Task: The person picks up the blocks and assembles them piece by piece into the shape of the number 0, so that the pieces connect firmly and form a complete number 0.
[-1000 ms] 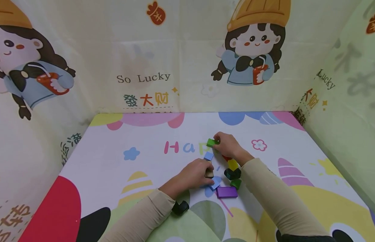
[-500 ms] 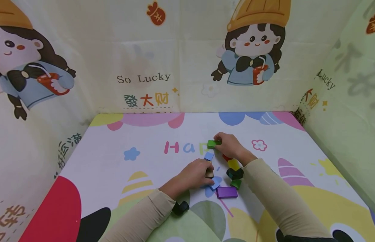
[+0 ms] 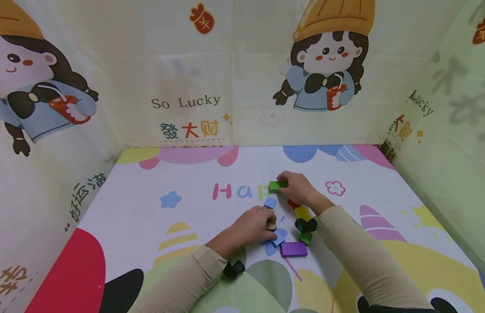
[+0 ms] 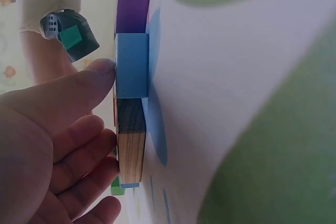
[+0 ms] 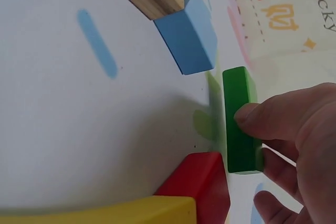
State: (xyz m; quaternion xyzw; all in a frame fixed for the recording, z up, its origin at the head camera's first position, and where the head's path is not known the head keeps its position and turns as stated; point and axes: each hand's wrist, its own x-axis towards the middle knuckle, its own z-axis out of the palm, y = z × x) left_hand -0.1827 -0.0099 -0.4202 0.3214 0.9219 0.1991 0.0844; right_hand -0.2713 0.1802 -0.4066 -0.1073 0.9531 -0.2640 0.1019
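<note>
A green block is pinched by my right hand, its thumb on one face and fingertips behind. It stands at the far end of a loose ring of blocks, apart from a small blue block and near a red block. My left hand rests against the ring's left side. In the left wrist view, its thumb touches the edge of a blue block while the fingers lie along a wooden block. Part of the wooden block is hidden in the head view.
Closing the near side are a purple block and a smaller green block. A yellow block lies under the right wrist. Black wrist cameras hang below both wrists. Printed cloth walls enclose the table's back and sides.
My right hand has turned the far green block straighter and brought it slightly nearer and to the right. The right wrist has shifted a little right. My left hand stays in place.
</note>
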